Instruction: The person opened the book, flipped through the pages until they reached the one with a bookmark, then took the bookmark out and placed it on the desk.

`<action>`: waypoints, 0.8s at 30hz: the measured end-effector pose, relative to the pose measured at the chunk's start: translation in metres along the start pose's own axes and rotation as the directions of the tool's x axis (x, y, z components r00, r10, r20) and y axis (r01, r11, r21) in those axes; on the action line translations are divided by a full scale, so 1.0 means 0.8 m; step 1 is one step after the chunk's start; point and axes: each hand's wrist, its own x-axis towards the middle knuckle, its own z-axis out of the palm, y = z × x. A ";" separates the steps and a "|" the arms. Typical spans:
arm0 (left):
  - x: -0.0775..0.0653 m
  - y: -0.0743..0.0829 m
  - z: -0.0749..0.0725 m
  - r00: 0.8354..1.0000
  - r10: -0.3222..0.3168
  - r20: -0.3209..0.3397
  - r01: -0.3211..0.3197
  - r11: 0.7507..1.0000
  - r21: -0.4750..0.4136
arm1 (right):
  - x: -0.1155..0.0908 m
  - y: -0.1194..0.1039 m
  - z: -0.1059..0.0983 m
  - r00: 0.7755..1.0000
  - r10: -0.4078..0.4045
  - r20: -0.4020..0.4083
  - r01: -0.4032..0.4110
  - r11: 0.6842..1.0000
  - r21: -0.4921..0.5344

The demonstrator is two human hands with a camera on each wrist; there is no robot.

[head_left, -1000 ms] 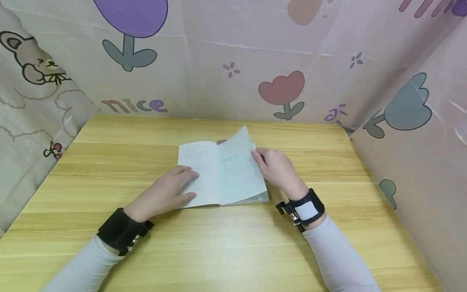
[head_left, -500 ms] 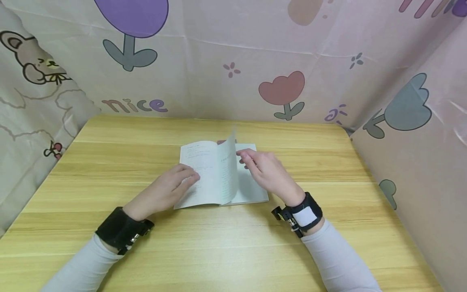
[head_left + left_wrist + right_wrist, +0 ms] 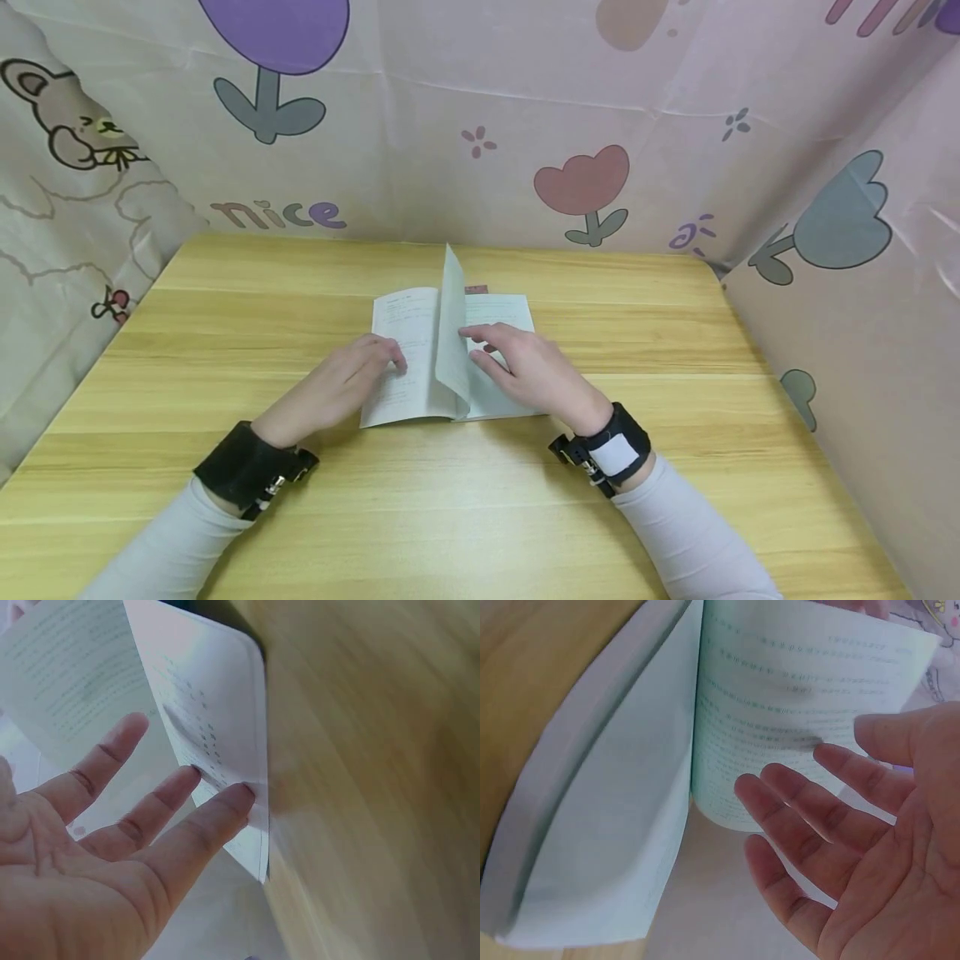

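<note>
An open book (image 3: 405, 392) lies on the wooden table, with printed text on its pages. One page (image 3: 451, 333) stands nearly upright at the spine, its top corner pointing up. My right hand (image 3: 536, 367) is over the right half, fingers extended, index fingertip at the raised page. In the right wrist view, the index fingertip meets the printed side of that page (image 3: 780, 697). My left hand (image 3: 337, 383) rests on the left page, and in the left wrist view its fingertips press near that page's edge (image 3: 225, 697).
A small reddish piece (image 3: 476, 290) shows behind the book's top edge. The wooden table (image 3: 465, 517) extends around the book. Patterned cloth (image 3: 420, 167) hangs behind the table and along both sides. Each wrist wears a black strap with a small camera.
The page has swung from the right side up to nearly upright at the spine. My right hand moved left with it, going from pinching its edge to extended fingers. The left hand stays on the left page.
</note>
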 end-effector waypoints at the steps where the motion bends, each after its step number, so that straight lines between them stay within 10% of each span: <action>1: 0.000 0.001 -0.001 1.000 -0.018 0.006 0.018 1.000 -0.020 | -0.001 -0.002 0.001 1.000 -0.003 0.009 0.003 1.000 -0.003; 15: 0.001 0.001 -0.007 0.986 -0.158 0.062 0.164 0.981 -0.100 | -0.004 -0.013 0.016 0.995 -0.070 0.074 0.073 0.997 -0.032; 24: 0.004 0.002 -0.008 0.989 -0.138 0.050 0.143 0.985 -0.094 | -0.004 -0.015 0.022 0.992 -0.108 0.070 0.112 0.992 -0.059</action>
